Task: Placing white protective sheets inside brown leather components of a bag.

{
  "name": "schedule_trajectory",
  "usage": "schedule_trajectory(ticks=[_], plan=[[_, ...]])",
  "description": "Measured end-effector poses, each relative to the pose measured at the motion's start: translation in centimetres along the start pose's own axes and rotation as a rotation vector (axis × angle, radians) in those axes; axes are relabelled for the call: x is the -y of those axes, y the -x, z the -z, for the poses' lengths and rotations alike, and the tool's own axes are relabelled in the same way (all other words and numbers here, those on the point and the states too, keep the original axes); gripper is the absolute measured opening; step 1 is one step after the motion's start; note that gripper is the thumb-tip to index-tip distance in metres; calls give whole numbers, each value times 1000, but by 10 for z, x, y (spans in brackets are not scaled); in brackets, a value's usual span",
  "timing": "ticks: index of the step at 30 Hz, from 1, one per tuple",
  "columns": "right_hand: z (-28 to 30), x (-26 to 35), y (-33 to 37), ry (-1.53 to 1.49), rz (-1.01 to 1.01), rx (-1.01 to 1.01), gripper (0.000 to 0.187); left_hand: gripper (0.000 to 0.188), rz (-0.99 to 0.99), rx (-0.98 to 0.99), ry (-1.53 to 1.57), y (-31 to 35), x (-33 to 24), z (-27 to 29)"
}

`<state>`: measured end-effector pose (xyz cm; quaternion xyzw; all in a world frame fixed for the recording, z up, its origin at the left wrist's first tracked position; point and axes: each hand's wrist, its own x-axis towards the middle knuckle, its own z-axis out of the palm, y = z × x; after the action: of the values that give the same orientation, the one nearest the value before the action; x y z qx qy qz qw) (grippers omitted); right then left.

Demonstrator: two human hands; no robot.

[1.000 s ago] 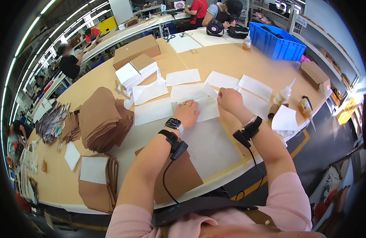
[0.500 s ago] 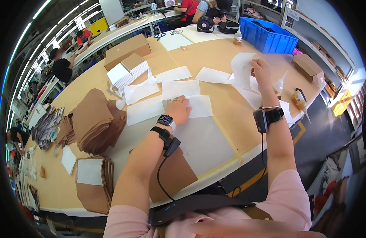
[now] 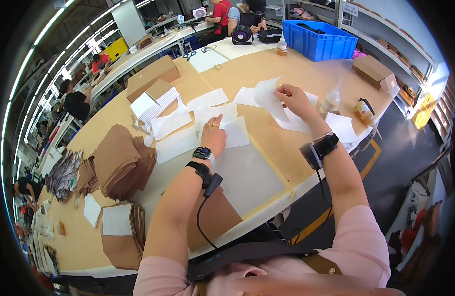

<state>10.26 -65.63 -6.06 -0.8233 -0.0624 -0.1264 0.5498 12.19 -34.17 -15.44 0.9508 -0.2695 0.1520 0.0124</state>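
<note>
My right hand (image 3: 293, 100) pinches the edge of a thin white sheet (image 3: 270, 100), which hangs curled above other sheets on the table. My left hand (image 3: 213, 135) rests with fingers apart on white sheets laid close together, among them a front left sheet (image 3: 176, 146) and a front right sheet (image 3: 236, 132). Behind these lie a back left sheet (image 3: 171, 123) and a further white sheet (image 3: 208, 99). Under and in front of my left hand spreads a grey translucent mat (image 3: 247, 170). A brown sheet (image 3: 212, 222) lies partly beneath my left forearm.
Brown stacked pieces (image 3: 120, 160) and a brown bundle topped with white (image 3: 120, 246) stand at left. Behind are a white stack (image 3: 148, 106) and a cardboard box (image 3: 153, 76). A white squeeze bottle (image 3: 331, 100), an amber bottle (image 3: 364, 111) and a blue crate (image 3: 319, 42) are at right. Other people work farther back.
My right hand has moved left and slightly down with the white sheet, toward the laid sheets. The left hand stays on them, its fingers shifted slightly. The whole view has turned a little.
</note>
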Motion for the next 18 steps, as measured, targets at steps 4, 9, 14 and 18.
schedule_trajectory(ticks=[4, 9, 14, 18], plan=[[5, -10, 4, 21, -18, 6, 24, 13, 11, -40, -58, 0, -17, 16], [1, -8, 8, 112, 80, 2, 28, 29, 35, -136, 115, 0, -23, 30], [-7, 0, 18, 306, 136, 43, 27, 80, 280, 11, 1038, -38, -70, 57], [-30, -5, 37, 450, 225, 204, 27, 106, 550, 180, 1493, -66, -102, 70]])
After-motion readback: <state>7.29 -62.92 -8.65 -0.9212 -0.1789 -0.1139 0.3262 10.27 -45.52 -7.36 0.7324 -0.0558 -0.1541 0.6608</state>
